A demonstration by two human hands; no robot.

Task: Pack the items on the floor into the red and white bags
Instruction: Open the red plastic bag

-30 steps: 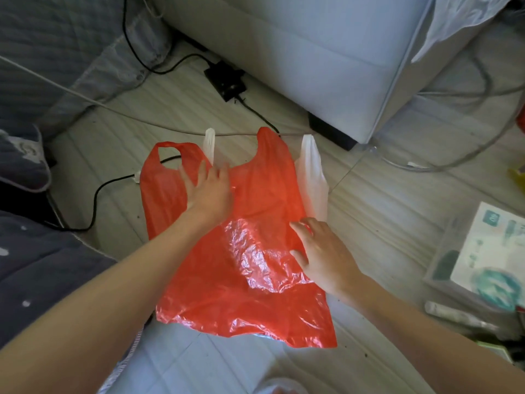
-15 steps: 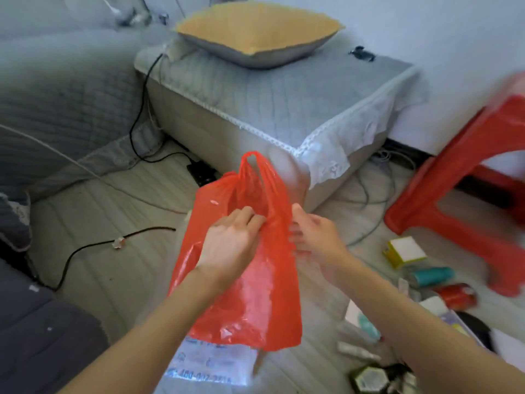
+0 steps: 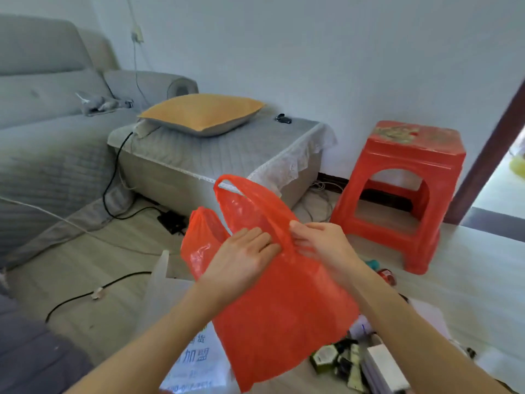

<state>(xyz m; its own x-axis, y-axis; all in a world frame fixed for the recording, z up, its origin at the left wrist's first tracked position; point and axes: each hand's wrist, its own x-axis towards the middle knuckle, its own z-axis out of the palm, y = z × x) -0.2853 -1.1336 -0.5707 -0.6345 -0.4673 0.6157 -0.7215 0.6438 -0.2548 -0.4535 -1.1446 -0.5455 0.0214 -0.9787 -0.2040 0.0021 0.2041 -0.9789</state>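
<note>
1. I see the red plastic bag (image 3: pixel 281 314) held up off the floor in front of me, its body hanging down across the middle of the view and hiding part of the floor behind it.
2. The left hand (image 3: pixel 241 263) lies on the near face of the bag just below its mouth, fingers fairly straight and close together; the thumb is hidden, so I cannot tell whether it pinches the film.
3. The right hand (image 3: pixel 324 248) pinches the bag's upper edge at the base of the right handle loop – fingertips curled into the plastic, partly veiled by it.
4. One handle loop stands upright above the hands; the other sags to the left.
5. The white bag (image 3: pixel 181 331) lies flat on the floor under my left forearm, printed lettering showing – its lower edge is cut off by the frame and its right side is covered by the red bag.
6. Small items (image 3: pixel 349 362) sit on the floor at lower right, jumbled and blurred; I make out a dark green box and a white box, little more.
7. A red plastic stool (image 3: pixel 403 194) stands beyond, near the wall, and an orange cushion (image 3: pixel 201 113) rests on a grey ottoman (image 3: pixel 216 160).
</note>
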